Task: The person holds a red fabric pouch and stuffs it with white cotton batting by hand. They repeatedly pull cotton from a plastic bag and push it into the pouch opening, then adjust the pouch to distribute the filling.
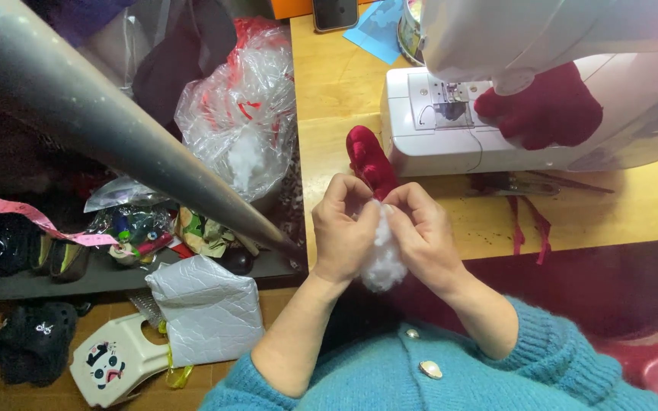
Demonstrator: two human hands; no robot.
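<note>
Fingers (359, 199) of the left hand (342, 232) and right hand (420, 232) pinch a tuft of white stuffing (381, 259) between them, the wad hanging just below the fingertips. Just beyond the fingers a red fabric piece (369, 161) lies on the counter (336, 91), touching the white sewing machine (451, 129).

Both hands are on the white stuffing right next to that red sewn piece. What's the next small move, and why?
Probably pinch off a small tuft and press it into the red fabric piece. Both the left hand and the right hand grip the white stuffing with fingertips together at its top, just below the red piece, which lies against the sewing machine. Whether its opening faces the hands cannot be told.
</note>
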